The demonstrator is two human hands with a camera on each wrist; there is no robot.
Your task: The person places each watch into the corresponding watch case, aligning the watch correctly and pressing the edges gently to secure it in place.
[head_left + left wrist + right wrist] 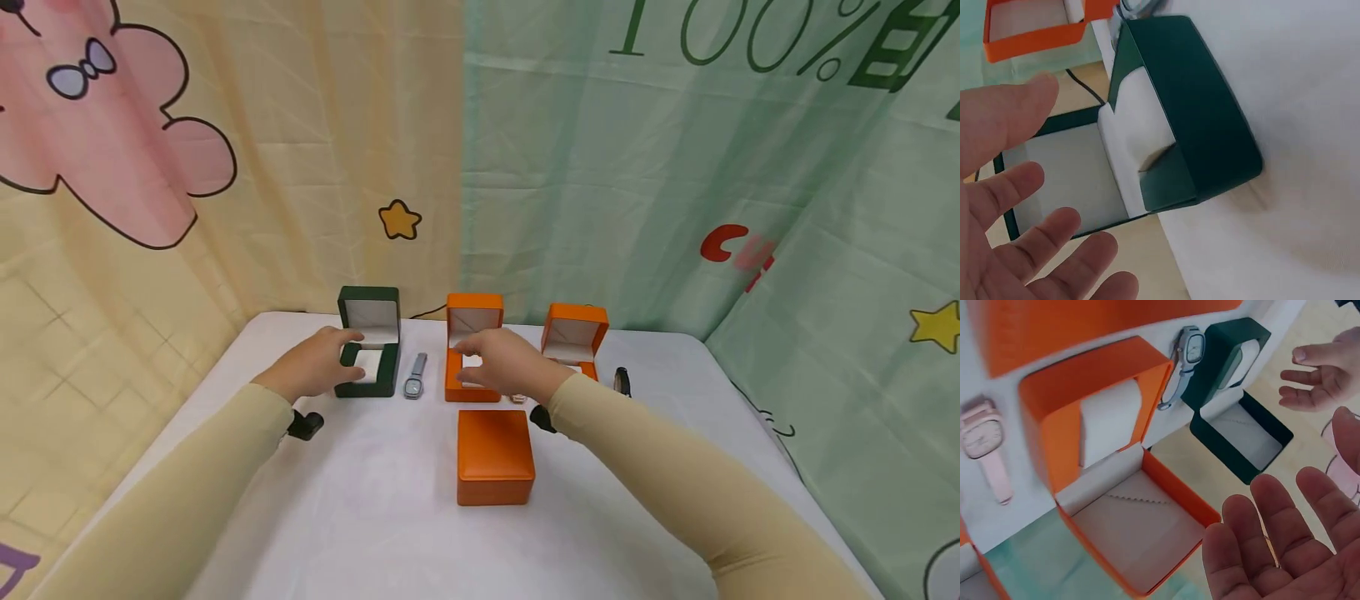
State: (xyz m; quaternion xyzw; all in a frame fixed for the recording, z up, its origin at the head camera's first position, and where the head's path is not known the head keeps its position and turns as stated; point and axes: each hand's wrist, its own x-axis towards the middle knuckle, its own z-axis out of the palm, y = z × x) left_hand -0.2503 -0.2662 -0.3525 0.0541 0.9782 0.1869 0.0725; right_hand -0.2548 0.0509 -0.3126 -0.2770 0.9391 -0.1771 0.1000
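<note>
My left hand [330, 358] hovers with straight, spread fingers at the left side of an open dark green watch box [369, 343], holding nothing. In the left wrist view the left hand [1016, 244] is apart from the green box [1204, 119], whose white cushion [1138, 125] carries no watch. My right hand [495, 360] hangs open in front of the middle open orange box [472, 317]. In the right wrist view the right hand [1285, 544] is apart from this orange box [1054, 419] with its bare white cushion [1110, 419].
A silver watch [415, 377] lies between the green and orange boxes. A pink watch [991, 447] lies right of the middle box. A second open orange box [573, 333] and a black watch [622, 381] are further right. A closed orange box [495, 457] sits nearer me.
</note>
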